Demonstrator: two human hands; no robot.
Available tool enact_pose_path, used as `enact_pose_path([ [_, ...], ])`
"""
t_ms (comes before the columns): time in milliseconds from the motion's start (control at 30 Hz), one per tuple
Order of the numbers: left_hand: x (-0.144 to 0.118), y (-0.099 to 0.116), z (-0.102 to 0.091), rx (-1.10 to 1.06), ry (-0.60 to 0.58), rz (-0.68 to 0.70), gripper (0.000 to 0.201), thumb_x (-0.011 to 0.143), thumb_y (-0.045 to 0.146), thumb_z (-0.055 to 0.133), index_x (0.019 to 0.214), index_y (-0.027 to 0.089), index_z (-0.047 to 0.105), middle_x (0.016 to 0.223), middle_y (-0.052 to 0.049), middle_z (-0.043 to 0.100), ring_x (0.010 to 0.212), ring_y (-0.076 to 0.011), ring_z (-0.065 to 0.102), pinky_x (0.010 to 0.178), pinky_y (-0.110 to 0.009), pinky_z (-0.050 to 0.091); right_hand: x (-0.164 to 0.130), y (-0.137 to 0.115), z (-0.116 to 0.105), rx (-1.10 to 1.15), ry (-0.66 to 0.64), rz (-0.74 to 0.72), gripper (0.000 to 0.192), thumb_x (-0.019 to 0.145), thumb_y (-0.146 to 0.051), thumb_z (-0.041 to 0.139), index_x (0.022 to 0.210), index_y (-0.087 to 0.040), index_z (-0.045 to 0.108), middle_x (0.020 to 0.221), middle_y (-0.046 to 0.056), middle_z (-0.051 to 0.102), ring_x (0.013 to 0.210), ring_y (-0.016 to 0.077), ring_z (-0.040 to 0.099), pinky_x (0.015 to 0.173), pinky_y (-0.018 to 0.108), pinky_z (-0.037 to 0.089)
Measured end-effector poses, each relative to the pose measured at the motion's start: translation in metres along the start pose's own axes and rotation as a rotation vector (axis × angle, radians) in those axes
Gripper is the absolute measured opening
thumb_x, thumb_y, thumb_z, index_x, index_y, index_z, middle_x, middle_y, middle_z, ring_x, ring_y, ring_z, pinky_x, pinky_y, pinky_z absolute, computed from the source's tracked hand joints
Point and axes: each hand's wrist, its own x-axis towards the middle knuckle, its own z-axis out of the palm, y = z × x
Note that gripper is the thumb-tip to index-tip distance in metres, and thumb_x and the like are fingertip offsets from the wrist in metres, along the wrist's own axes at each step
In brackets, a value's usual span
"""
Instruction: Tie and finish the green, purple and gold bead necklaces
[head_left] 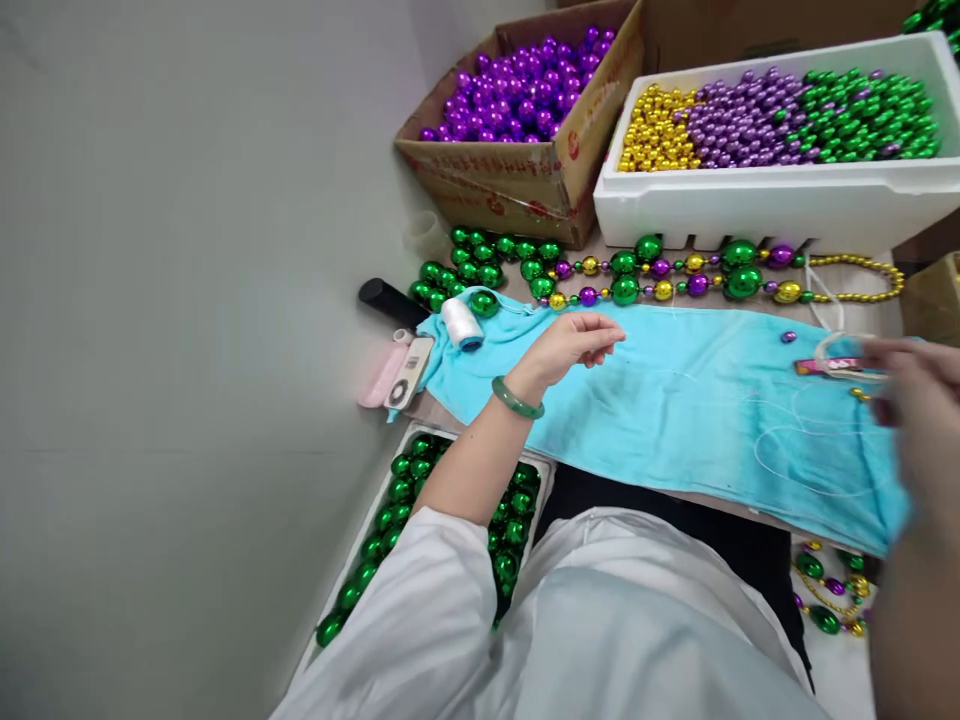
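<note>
My left hand (pixel 574 345) rests over the turquoise cloth (pixel 675 420), fingers loosely curled and pinched, seemingly on a thin white thread (pixel 780 455) that loops across the cloth. A green bangle sits on that wrist. My right hand (pixel 911 385) is blurred at the right edge, next to a pink tool (pixel 829 368) lying on the cloth; whether it grips anything is unclear. A strung necklace of green, purple and gold beads (pixel 675 275) lies just beyond the cloth.
A white thread spool (pixel 461 323) sits at the cloth's left end by a pink case (pixel 382 375). A white foam box (pixel 780 195) holds gold, purple and green beads. A cardboard box (pixel 517 170) holds purple beads. A tray of green beads (pixel 390 520) is below left.
</note>
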Motion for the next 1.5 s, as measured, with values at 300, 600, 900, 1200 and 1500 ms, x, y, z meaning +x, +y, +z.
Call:
enact_pose_path([
  [300, -0.002, -0.007, 0.054, 0.268, 0.053, 0.187, 0.021, 0.070, 0.035, 0.070, 0.071, 0.015, 0.067, 0.092, -0.007, 0.069, 0.091, -0.0172, 0.061, 0.072, -0.026, 0.045, 0.005, 0.031, 0.092, -0.349, -0.444, -0.151, 0.035, 0.090, -0.024, 0.039, 0.106, -0.014, 0.070, 0.107, 0.014, 0.069, 0.096, 0.0224, 0.064, 0.085, 0.035, 0.049],
  [600, -0.007, -0.038, 0.072, 0.391, 0.112, 0.237, 0.021, 0.075, 0.038, 0.066, 0.075, 0.017, 0.070, 0.114, -0.010, 0.067, 0.103, -0.0233, 0.061, 0.076, -0.032, 0.046, -0.020, 0.048, 0.088, 0.155, -0.662, 0.002, 0.035, 0.084, -0.039, 0.057, 0.111, -0.019, 0.067, 0.112, 0.008, 0.068, 0.086, 0.0173, 0.063, 0.076, 0.031, 0.051],
  [900, 0.007, -0.033, 0.091, 0.575, 0.458, 0.461, 0.023, 0.082, 0.039, 0.063, 0.087, 0.019, 0.072, 0.105, -0.008, 0.068, 0.102, -0.0214, 0.058, 0.083, -0.033, 0.044, -0.013, 0.043, 0.065, 0.340, -0.424, 0.166, 0.023, 0.076, -0.040, 0.066, 0.072, -0.017, 0.065, 0.054, -0.003, 0.055, 0.047, 0.0094, 0.047, 0.047, 0.024, 0.037],
  [1200, 0.020, -0.055, 0.140, -0.385, 0.000, -0.249, 0.035, 0.074, 0.046, 0.071, 0.088, 0.014, 0.073, 0.100, -0.009, 0.070, 0.085, -0.0146, 0.063, 0.058, -0.019, 0.044, -0.045, 0.069, 0.066, -0.539, -0.135, -0.757, 0.021, 0.092, -0.019, 0.049, 0.088, -0.017, 0.069, 0.063, 0.003, 0.062, 0.062, 0.0146, 0.054, 0.060, 0.029, 0.034],
  [1500, 0.046, -0.055, 0.134, -0.380, 0.013, -0.274, 0.031, 0.071, 0.034, 0.075, 0.091, 0.012, 0.072, 0.072, -0.001, 0.065, 0.058, -0.0068, 0.059, 0.057, -0.020, 0.049, -0.027, 0.095, 0.048, -0.525, -0.427, -0.577, 0.024, 0.095, -0.027, 0.046, 0.093, -0.020, 0.069, 0.085, 0.004, 0.069, 0.075, 0.0148, 0.059, 0.064, 0.026, 0.037],
])
